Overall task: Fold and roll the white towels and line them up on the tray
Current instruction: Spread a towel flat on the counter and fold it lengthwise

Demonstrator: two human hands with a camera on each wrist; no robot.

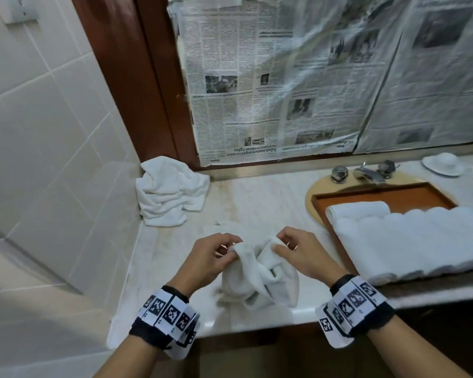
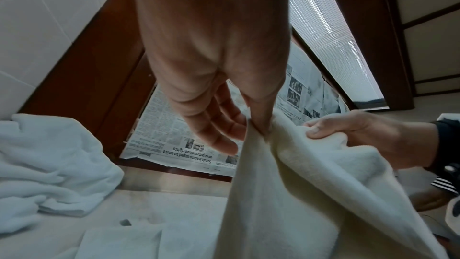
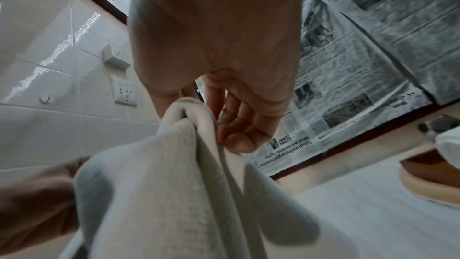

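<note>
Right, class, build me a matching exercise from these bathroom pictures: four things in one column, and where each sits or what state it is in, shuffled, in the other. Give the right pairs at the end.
Column one:
1. held towel
2. crumpled towels
3. rolled towels
4. newspaper

Column two:
A. heaped in the counter's left corner by the tiled wall
B. covering the mirror behind the counter
C. pinched at its top edge by the left hand and the right hand
D. lined up in a row on the brown tray

Pairs: 1-C, 2-A, 3-D, 4-B
</note>
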